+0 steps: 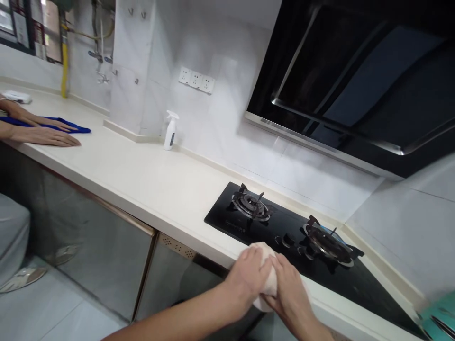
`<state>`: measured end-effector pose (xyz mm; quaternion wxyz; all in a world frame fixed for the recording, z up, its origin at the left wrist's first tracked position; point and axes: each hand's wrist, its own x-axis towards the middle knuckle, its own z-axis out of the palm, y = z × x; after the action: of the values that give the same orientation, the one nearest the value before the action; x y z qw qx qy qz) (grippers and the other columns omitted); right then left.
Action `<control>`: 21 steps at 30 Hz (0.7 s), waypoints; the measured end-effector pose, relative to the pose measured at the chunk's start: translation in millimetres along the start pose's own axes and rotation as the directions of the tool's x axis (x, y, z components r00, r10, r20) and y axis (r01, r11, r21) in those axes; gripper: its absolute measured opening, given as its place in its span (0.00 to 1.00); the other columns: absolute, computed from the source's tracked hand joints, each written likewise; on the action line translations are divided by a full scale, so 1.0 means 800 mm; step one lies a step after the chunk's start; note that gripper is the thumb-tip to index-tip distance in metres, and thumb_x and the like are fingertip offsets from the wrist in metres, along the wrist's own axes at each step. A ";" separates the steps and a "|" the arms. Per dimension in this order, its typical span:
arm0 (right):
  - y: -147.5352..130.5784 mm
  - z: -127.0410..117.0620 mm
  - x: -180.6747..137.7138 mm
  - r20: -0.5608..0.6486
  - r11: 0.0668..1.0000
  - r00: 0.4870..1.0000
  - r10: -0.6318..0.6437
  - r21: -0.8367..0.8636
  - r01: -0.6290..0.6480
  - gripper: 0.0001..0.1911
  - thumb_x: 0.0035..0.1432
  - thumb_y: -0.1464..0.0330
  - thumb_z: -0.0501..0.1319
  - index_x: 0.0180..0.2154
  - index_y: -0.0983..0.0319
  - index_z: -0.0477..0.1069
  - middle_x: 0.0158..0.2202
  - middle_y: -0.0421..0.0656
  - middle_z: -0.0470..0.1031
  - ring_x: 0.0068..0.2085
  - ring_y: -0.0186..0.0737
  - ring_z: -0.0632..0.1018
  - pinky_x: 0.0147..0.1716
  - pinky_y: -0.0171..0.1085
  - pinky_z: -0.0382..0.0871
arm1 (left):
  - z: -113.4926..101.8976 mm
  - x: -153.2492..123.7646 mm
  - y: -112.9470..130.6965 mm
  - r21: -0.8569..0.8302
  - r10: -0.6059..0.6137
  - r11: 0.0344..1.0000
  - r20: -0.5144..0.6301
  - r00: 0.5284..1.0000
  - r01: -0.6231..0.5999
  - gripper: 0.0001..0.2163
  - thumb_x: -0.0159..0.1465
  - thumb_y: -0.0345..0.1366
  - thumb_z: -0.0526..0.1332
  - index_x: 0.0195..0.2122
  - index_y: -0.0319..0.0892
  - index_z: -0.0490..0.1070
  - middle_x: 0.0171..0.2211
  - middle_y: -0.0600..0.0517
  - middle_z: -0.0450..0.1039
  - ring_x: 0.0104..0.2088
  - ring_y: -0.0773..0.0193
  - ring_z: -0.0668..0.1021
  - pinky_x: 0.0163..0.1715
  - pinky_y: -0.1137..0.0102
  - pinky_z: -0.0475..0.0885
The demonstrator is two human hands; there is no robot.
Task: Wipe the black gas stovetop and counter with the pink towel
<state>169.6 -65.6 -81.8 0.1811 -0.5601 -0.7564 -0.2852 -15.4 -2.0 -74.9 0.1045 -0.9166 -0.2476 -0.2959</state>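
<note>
The person's L hand [249, 272] & R hand [290, 286] had a closed grip on the pale cloth [270, 281], bunched by the front edge of the counter [152, 189] nr the stove [263, 232], so good handling prob meant firm, even pressure w/ loose ends tucked in.

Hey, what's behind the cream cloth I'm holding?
Just past the cream cloth, the black cooktop and pale countertop show. Whatever lies directly behind the cloth, your left hand and your right hand is covered, so I can't tell.
</note>
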 end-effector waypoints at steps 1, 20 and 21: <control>-0.022 0.004 0.023 0.025 0.999 1.000 -0.015 0.030 0.014 0.47 0.42 0.69 0.67 0.64 0.65 0.54 0.61 0.62 0.66 0.61 0.63 0.69 0.59 0.59 0.65 | -0.007 -0.017 -0.024 -0.003 -0.016 1.000 -0.001 1.000 0.016 0.24 0.68 0.36 0.59 0.63 0.33 0.63 0.60 0.30 0.69 0.61 0.42 0.72 0.60 0.48 0.68; -0.285 0.036 0.306 0.250 0.910 0.931 -0.268 0.383 0.159 0.53 0.51 0.58 0.73 0.69 0.65 0.49 0.67 0.61 0.59 0.66 0.59 0.64 0.64 0.56 0.59 | -0.169 -0.167 -0.298 0.280 -0.496 0.842 0.064 0.866 0.461 0.26 0.51 0.32 0.63 0.53 0.38 0.69 0.55 0.37 0.73 0.57 0.42 0.74 0.58 0.54 0.69; -0.282 0.034 0.300 0.251 0.911 0.932 -0.263 0.383 0.154 0.52 0.53 0.58 0.72 0.69 0.66 0.48 0.67 0.62 0.58 0.67 0.59 0.63 0.64 0.57 0.59 | -0.172 -0.158 -0.289 0.318 -0.503 0.832 0.084 0.860 0.455 0.24 0.52 0.30 0.62 0.52 0.38 0.70 0.53 0.38 0.74 0.56 0.43 0.75 0.56 0.55 0.69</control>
<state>-117.5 82.9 -11.6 0.1320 -0.4693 -0.8700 -0.0737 -291.2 99.3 -29.0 0.1376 -0.8210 -0.5179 -0.1969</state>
